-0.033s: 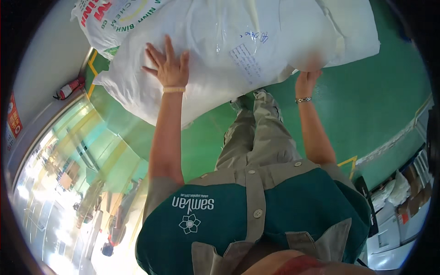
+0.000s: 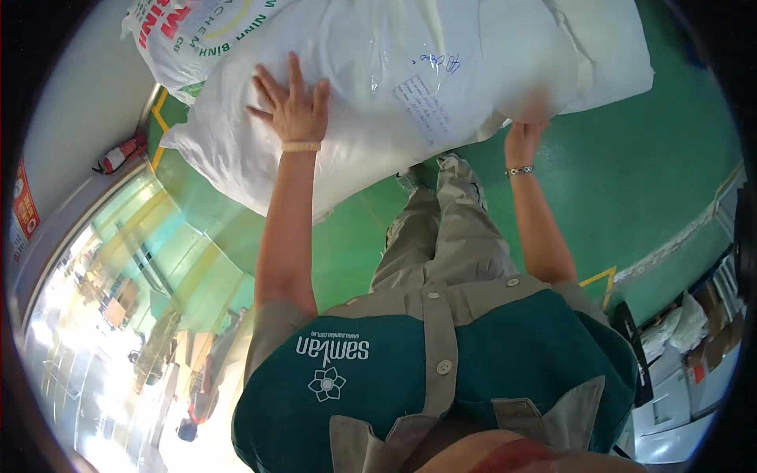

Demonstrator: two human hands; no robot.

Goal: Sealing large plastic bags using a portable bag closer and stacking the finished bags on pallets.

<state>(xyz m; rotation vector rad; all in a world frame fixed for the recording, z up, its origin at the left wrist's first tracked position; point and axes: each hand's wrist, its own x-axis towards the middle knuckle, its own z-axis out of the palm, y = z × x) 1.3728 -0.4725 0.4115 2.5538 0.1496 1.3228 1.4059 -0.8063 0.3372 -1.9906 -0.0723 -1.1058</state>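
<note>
A large, full white sack (image 2: 355, 102) with a glossy, wrinkled surface lies across the top of the view, a paper label (image 2: 422, 109) and blue handwriting on it. My left hand (image 2: 300, 113) presses on the sack's near left part, fingers spread and palm down; a pale band circles its wrist. At the near right edge of the sack is my right hand (image 2: 522, 146), wearing a patterned bracelet. Its fingers reach into a blurred patch, so I cannot make out how they are bent or whether they grip the edge.
Another printed white sack (image 2: 162, 39) is at the upper left. Beneath is green floor (image 2: 615, 181) with yellow lines. A red fire extinguisher (image 2: 122, 154) lies by the left wall. Beyond the glass at left is a bright hall. Boxes and white bags (image 2: 686, 323) are at lower right.
My left hand has shifted slightly up and to the right on the sack. My right hand has moved a touch to the left. The sack looks unmoved.
</note>
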